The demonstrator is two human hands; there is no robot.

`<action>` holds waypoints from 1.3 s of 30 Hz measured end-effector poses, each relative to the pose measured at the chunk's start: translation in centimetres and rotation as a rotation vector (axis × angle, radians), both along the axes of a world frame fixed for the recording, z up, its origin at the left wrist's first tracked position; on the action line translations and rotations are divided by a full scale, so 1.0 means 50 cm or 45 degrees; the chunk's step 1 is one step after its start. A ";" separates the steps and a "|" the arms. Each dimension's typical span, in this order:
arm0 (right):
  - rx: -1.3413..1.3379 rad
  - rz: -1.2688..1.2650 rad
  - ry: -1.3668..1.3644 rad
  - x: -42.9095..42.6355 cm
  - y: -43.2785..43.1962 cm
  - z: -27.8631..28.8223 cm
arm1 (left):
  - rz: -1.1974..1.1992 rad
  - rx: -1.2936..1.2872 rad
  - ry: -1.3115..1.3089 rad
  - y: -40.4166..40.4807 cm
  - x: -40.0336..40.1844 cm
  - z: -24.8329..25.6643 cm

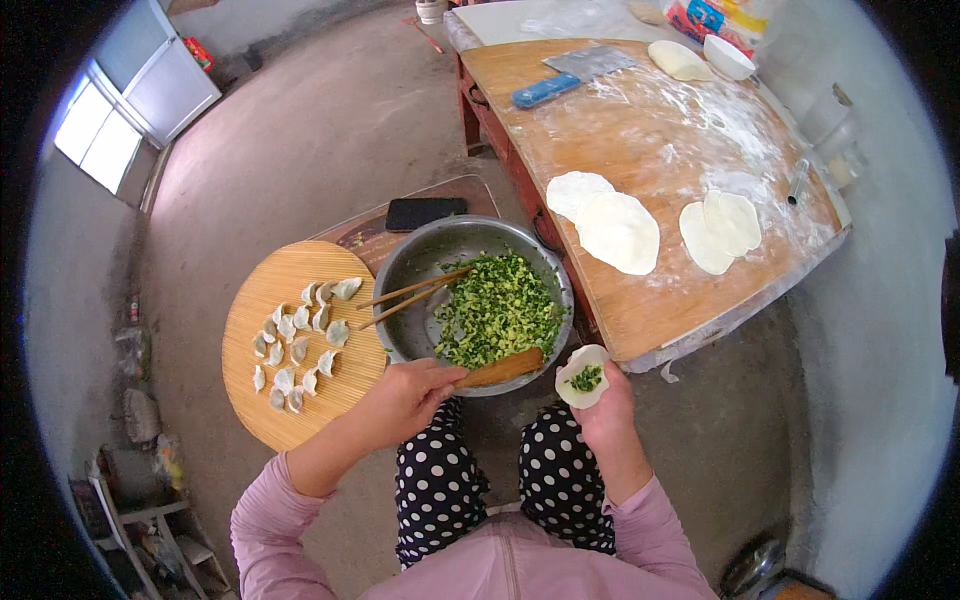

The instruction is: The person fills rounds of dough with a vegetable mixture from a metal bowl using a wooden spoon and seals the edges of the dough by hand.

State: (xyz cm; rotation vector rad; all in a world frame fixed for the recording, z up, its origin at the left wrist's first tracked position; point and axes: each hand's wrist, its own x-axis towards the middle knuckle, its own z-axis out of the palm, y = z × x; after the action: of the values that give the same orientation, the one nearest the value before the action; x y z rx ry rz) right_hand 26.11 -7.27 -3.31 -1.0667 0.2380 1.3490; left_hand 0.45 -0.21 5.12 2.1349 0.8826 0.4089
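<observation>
My left hand (412, 397) grips the handle end of a flat wooden spatula (501, 369), whose broad end reaches over the near rim of a metal basin (405, 262). Chopped green and yellow filling (502, 307) covers the right part of the basin's bottom. A pair of wooden chopsticks (412, 294) leans across its left rim. On my right hand (609, 409) rests a round dough wrapper (568, 373), held by its edge to the right of the basin. A small heap of green filling (586, 378) sits in the wrapper's middle.
Several folded dumplings (298, 350) lie on a round slatted tray (251, 315) to the left. Behind the basin is a black phone (426, 214). The floured wooden board (540, 142) carries rolled wrappers (619, 232), more wrappers (720, 229), a blue-handled cleaver (547, 90), dough (679, 60) and a white bowl (727, 57).
</observation>
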 end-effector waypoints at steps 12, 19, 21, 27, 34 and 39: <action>-0.136 0.141 0.080 -0.035 0.028 -0.009 | 0.028 0.392 0.662 0.114 0.038 -0.116; -0.162 0.102 0.092 -0.036 0.031 -0.026 | -0.210 0.215 0.668 0.089 0.056 -0.109; -0.165 0.089 0.093 -0.035 0.030 -0.031 | -0.224 0.190 0.597 0.084 0.050 -0.111; -0.154 0.091 0.099 -0.039 0.032 -0.016 | -0.191 -0.220 0.162 0.119 0.020 -0.113; -0.112 0.145 0.103 -0.033 0.027 -0.008 | 0.078 -0.959 -0.043 0.142 -0.008 -0.091; -0.067 0.239 0.062 -0.044 0.034 0.034 | 0.136 -0.844 -0.091 0.141 -0.046 -0.084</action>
State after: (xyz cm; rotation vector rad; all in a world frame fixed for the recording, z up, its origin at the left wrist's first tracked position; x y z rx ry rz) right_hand 23.91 -5.55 -1.62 -1.1229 0.2141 1.5456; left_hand -1.84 6.85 0.91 1.4627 0.9344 0.2016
